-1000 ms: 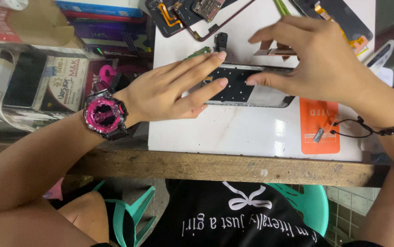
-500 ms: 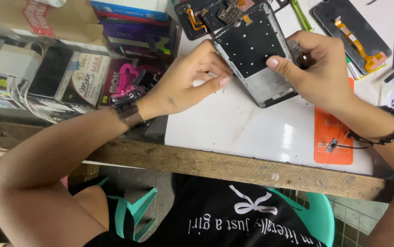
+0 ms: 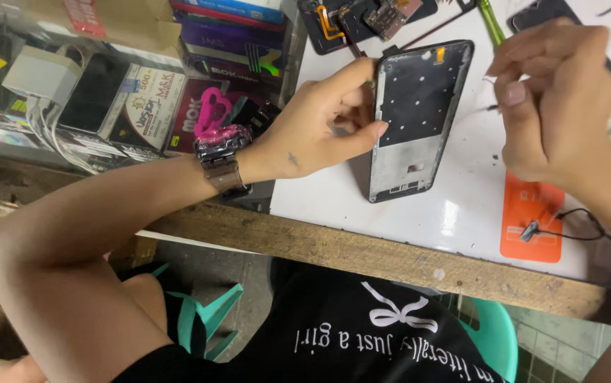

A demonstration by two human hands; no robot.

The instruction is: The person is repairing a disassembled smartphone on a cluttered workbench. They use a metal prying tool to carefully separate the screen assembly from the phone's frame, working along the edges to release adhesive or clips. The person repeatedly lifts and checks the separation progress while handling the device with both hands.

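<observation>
Left hand (image 3: 319,128) pinches the phone frame's (image 3: 419,117) left edge — right hand (image 3: 553,106) hovers curled, grip unclear, bare white worktop (image 3: 454,213) below.

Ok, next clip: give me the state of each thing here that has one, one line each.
Phone frame: stripped, no screen or board, tilted up on its left edge on the white mat.
Left hand: gripping the frame's left edge.
Right hand: lifted off the frame, fingers pinched together; anything between them is too small to tell.
Green tool: lying untouched on the mat.
Orange card: flat on the mat.
Wristwatch: strapped on the left wrist.
</observation>
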